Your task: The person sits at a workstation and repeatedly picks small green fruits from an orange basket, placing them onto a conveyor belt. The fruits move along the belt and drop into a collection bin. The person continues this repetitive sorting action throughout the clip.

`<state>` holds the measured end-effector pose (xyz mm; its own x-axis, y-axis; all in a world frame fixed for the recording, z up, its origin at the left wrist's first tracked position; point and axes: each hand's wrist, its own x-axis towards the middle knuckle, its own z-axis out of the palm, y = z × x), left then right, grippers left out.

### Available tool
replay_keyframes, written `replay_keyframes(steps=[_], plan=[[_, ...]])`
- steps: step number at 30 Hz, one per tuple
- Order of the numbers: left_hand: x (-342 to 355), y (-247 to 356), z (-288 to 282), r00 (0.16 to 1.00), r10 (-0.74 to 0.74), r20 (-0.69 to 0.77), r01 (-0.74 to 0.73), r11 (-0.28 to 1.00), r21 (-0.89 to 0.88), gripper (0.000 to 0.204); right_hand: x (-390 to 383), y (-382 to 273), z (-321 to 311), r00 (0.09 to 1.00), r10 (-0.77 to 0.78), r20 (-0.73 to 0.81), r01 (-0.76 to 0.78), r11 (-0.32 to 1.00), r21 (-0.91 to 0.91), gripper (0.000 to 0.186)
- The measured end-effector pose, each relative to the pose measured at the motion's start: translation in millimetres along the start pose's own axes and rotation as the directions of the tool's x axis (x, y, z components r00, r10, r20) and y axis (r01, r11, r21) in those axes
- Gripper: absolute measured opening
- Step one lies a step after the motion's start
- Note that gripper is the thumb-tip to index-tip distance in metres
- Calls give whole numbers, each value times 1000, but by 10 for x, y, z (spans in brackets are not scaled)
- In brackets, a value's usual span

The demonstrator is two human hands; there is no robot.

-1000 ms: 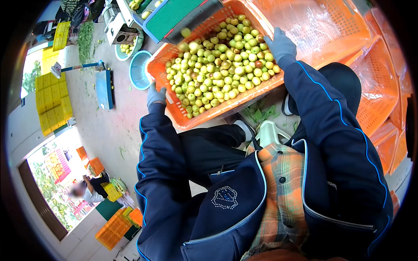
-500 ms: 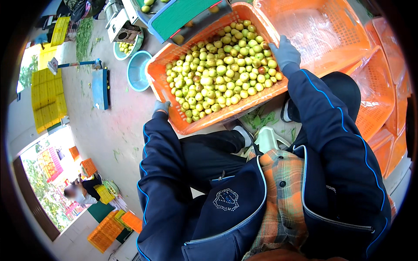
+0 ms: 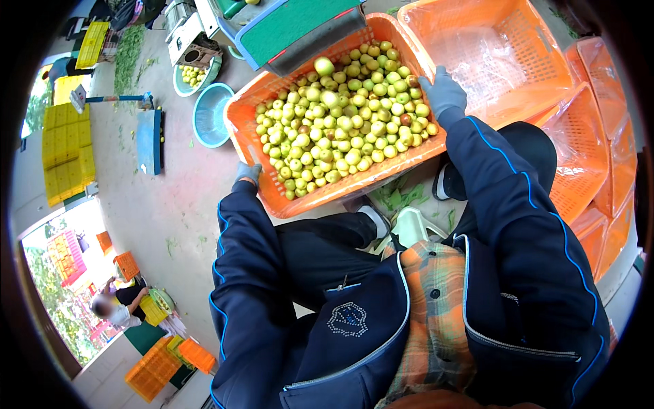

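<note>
An orange plastic crate (image 3: 371, 178), lined with clear film, stands tilted in front of me, full of round yellow-green fruits (image 3: 340, 123) that look like jujubes, a few with brown patches. My left hand (image 3: 248, 173), in a grey glove, is closed on the crate's near left rim. On the right rim, my right hand (image 3: 444, 94), gloved the same way, grips with its fingers over the edge. A green-padded chute (image 3: 300, 31) with a blue frame hangs over the crate's far side. Two fruits (image 3: 324, 66) look larger than the others, apparently above the pile.
An orange crate with film (image 3: 487, 58) stands at the right, with more orange crates (image 3: 575, 157) beside it. A light-blue basin (image 3: 212, 116) and a bowl of fruits (image 3: 193, 76) lie at the left. A pale green stool (image 3: 409, 228) is between my legs. Another person (image 3: 119, 307) sits far left.
The crate has shifted slightly toward me with both hands still on it. Fruits seen on the chute earlier are gone from it, and two larger-looking fruits now appear over the pile.
</note>
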<state>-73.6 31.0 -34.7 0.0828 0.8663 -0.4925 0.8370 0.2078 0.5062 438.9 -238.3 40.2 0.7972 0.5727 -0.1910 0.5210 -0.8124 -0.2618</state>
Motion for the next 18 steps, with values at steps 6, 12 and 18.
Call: replay_keyframes(steps=[6,12,18], plan=[[128,-274,-62,999,32,-19,-32,999,-3,38,-29,-75,-12,1000,-7,10,6,1000,19,53],[-19,57,-5,999,37,35,-41,991,130,41,19,19,16,1000,-10,-5,10,1000,-19,54],[-77,113,-69,998,2,59,-12,985,174,45,14,-27,-22,1000,-9,23,10,1000,-26,54]])
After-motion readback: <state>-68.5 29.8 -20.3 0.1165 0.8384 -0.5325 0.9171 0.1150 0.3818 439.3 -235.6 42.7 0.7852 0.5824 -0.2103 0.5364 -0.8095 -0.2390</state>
